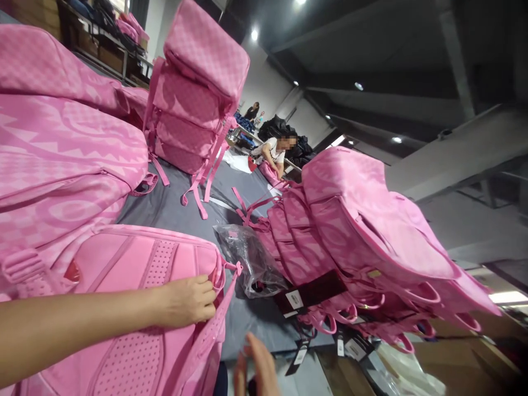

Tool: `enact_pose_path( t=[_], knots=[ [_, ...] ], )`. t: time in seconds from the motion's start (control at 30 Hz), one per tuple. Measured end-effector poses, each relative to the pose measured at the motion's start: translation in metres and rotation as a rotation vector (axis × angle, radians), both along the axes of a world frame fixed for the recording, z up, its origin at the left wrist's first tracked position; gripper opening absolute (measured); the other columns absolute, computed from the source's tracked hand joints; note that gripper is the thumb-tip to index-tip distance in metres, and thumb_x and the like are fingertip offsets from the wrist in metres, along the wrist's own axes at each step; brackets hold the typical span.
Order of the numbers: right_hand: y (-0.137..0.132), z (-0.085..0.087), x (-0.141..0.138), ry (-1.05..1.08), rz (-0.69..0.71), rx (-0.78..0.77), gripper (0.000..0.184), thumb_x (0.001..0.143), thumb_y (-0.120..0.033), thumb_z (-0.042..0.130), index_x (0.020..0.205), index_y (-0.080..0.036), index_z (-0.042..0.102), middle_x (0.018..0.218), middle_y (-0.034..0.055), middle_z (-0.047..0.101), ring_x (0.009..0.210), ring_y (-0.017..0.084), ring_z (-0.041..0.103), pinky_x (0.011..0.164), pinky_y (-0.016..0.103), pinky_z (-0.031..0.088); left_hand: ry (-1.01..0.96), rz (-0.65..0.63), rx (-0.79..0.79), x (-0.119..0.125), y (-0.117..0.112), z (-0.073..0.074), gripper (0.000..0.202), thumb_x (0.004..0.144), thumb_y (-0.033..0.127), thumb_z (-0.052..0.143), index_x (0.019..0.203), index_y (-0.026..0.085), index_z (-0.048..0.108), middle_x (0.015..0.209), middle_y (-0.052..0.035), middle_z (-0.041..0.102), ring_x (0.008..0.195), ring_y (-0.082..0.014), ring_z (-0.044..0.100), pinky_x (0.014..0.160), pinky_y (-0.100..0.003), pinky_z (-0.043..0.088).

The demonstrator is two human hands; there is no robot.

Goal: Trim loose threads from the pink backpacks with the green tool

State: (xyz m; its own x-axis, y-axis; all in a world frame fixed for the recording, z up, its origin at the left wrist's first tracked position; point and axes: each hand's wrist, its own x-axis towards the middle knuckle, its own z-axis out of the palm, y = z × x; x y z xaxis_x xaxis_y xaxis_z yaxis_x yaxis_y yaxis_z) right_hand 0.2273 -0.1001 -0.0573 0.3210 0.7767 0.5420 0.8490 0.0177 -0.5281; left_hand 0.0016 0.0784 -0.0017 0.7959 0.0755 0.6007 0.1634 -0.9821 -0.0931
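**Soft pink backpack under the left hand, right hand free**

From the head camera: a pink backpack [136, 286] lies back-panel up at the near edge of the grey surface [177, 203], its padded, perforated panel facing the ceiling. The left hand [187, 301] reaches in from the left, and its fingers [204, 289] are curled shut on the bag's edge, just where a shoulder strap [225, 302] runs off the panel. The right hand [256, 366] hovers low at the bottom of the frame, fingers spread and holding nothing. It is a little blurred.

The bag looks light and empty, I'd say. The fabric is soft and sags, with only the foam back giving it some stiffness, so it would likely flop if lifted by one corner. The seamed edge, the strap roots or a top handle look like the firm places to take hold. The smooth cloth may slide easily on the surface.

Just beside it lies a crumpled clear plastic bag [251, 261]. To the right is a leaning stack of backpacks [363, 231] with black hang tags [309, 291], and another stack [198, 93] stands further back. A seated person [274, 154] works at the far end.
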Motion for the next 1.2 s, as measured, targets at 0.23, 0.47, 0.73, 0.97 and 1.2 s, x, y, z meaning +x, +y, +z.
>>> enact_pose_path(
  t=[0.23, 0.47, 0.73, 0.97, 1.2],
  knots=[
    [0.025, -0.007, -0.050, -0.299, 0.186, -0.202, 0.037, 0.097, -0.034, 0.048, 0.127, -0.030, 0.070, 0.101, 0.0096, 0.068, 0.075, 0.023, 0.072, 0.055, 0.029, 0.057, 0.079, 0.000, -0.141, 0.001, -0.001, 0.000, 0.016, 0.083, 0.025, 0.074, 0.083, 0.019, 0.059, 0.084, -0.0025, 0.061, 0.079, -0.0196, 0.050, 0.070, -0.035, 0.032],
    [0.021, -0.017, -0.038, -0.375, 0.036, -0.313, 0.049, 0.097, -0.036, 0.053, 0.144, -0.023, 0.049, 0.116, 0.0127, 0.063, 0.083, 0.026, 0.074, 0.056, 0.031, 0.058, 0.238, 0.166, -0.122, 0.012, -0.004, -0.006, 0.041, 0.089, 0.057, 0.065, 0.082, 0.016, 0.071, 0.082, -0.0051, 0.069, 0.084, -0.0225, 0.054, 0.081, -0.040, 0.031],
    [0.022, -0.008, -0.039, -0.355, 0.093, -0.374, 0.060, 0.091, -0.024, 0.061, 0.149, -0.025, 0.043, 0.115, 0.0100, 0.063, 0.086, 0.024, 0.074, 0.064, 0.029, 0.061, 0.224, 0.250, -0.035, 0.000, 0.033, 0.021, 0.064, 0.078, 0.078, 0.063, 0.072, 0.015, 0.074, 0.081, -0.0076, 0.067, 0.088, -0.0231, 0.053, 0.090, -0.040, 0.033],
    [0.015, -0.005, -0.039, -0.276, 0.052, -0.412, 0.059, 0.090, -0.025, 0.061, 0.147, -0.020, 0.045, 0.117, 0.0122, 0.063, 0.082, 0.024, 0.074, 0.063, 0.031, 0.061, 0.167, 0.357, 0.104, -0.032, 0.077, 0.065, 0.041, 0.083, 0.057, 0.073, 0.071, 0.018, 0.073, 0.090, -0.0053, 0.066, 0.103, -0.0254, 0.053, 0.112, -0.050, 0.025],
    [0.017, -0.008, -0.028, -0.227, 0.074, -0.504, 0.057, 0.092, -0.029, 0.056, 0.147, -0.018, 0.048, 0.121, 0.0162, 0.064, 0.082, 0.027, 0.074, 0.063, 0.034, 0.060, -0.008, 0.290, -0.078, -0.001, 0.008, 0.009, 0.046, 0.079, 0.060, 0.075, 0.081, 0.015, 0.068, 0.111, -0.0110, 0.064, 0.109, -0.0278, 0.051, 0.100, -0.044, 0.038]
  ],
)
